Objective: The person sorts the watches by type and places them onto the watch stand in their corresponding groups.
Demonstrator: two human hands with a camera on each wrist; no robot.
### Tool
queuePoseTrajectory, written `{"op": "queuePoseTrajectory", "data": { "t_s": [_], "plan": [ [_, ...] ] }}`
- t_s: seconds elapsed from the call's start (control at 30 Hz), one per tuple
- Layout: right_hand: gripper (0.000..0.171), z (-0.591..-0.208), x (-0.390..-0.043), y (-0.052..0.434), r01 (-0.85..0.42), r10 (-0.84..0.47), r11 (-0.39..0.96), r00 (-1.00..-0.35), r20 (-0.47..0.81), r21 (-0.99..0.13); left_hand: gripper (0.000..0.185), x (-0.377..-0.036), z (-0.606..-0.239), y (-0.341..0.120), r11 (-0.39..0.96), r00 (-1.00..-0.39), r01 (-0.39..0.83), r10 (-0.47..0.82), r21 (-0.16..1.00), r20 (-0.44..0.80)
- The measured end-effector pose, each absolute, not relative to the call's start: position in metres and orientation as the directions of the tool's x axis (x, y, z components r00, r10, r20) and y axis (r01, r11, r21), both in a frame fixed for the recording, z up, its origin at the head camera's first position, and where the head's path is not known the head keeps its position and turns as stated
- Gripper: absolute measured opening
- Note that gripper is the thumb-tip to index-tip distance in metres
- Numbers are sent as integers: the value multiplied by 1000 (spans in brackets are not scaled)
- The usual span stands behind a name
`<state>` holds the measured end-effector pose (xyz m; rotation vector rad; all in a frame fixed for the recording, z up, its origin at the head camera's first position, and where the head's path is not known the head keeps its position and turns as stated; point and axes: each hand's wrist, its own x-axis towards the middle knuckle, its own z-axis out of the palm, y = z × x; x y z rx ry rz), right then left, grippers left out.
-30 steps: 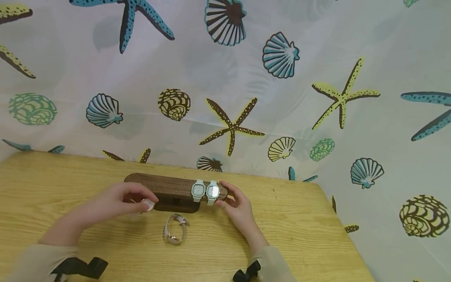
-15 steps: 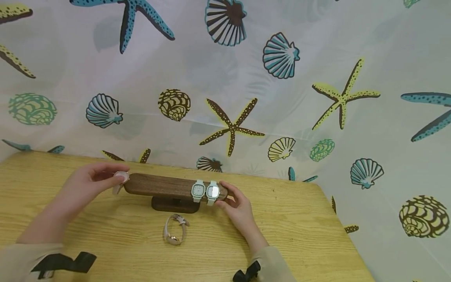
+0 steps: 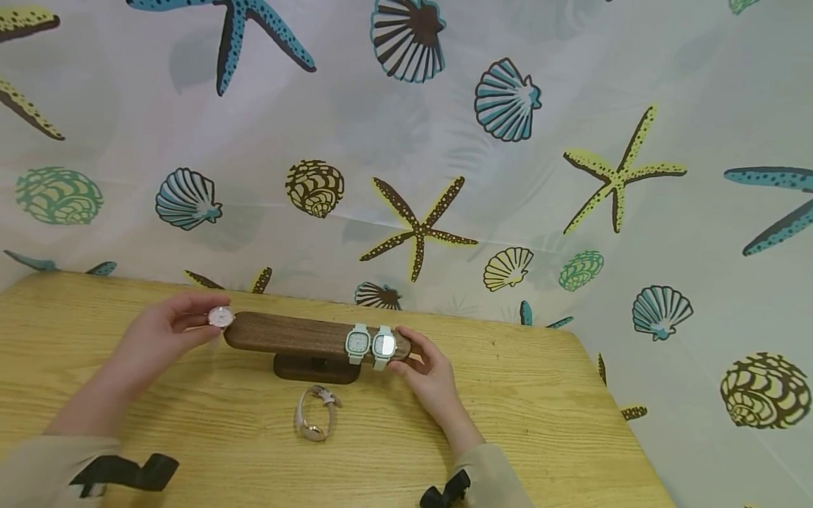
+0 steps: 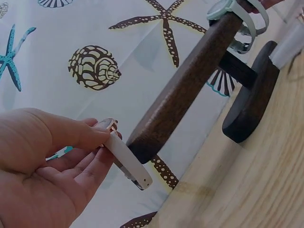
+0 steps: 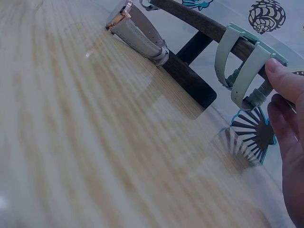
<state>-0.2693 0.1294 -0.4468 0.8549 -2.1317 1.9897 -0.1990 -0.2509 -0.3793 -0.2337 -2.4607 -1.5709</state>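
Note:
A dark wooden stand with a round bar stands on the table. Two mint green watches are strapped round the bar near its right end. My left hand pinches a pale-strapped watch right at the bar's left end; its cream strap hangs beside my fingers. My right hand grips the bar's right end, thumb against the rightmost green watch. A beige watch with a rose-gold case lies in front of the stand's base.
A curtain printed with shells and starfish hangs close behind the table's far edge and past its right corner. Bare wood lies left and right of the stand. The beige watch lies close to the base.
My left hand has carried the pale watch from in front of the stand's base up to the bar's left end, and its face now points up. The right hand has stayed put.

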Motion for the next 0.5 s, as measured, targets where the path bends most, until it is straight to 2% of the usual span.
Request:
{"op": "queuePoseTrajectory", "data": {
  "t_s": [0.17,0.5],
  "plan": [
    [55,-447,-269,130,-457,-322,-16,-840,437,-889,44,-201,-383,-248,510,-954,268,24,818,298],
    [54,-442,-267,129,-438,-324,0,-850,415,-899,45,-201,-383,-245,570,-952,255,8,781,305]
  ]
}}
